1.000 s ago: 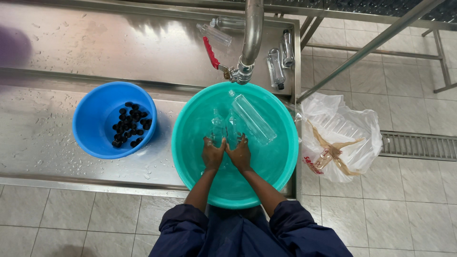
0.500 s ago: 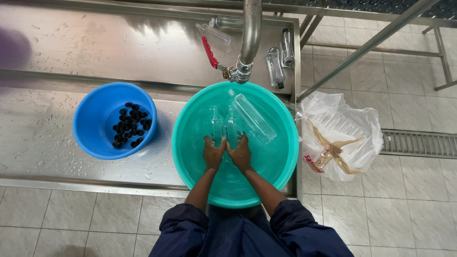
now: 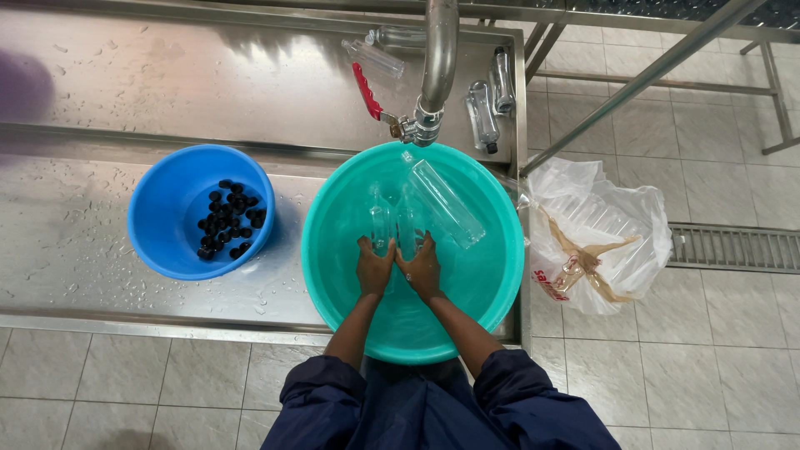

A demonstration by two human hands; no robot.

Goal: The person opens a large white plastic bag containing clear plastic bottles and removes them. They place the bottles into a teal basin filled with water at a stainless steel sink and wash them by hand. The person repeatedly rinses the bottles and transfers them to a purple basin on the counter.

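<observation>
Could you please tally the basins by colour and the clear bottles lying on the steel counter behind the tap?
Teal basin: 1
Blue basin: 1
Clear bottles on the steel counter: 4, the nearest at
Total: 6

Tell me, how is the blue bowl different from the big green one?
The blue basin is smaller than the green basin. The blue basin holds small black caps; the green basin holds water, clear bottles and both hands, left hand and right hand. Both are round plastic on the steel counter.
</observation>
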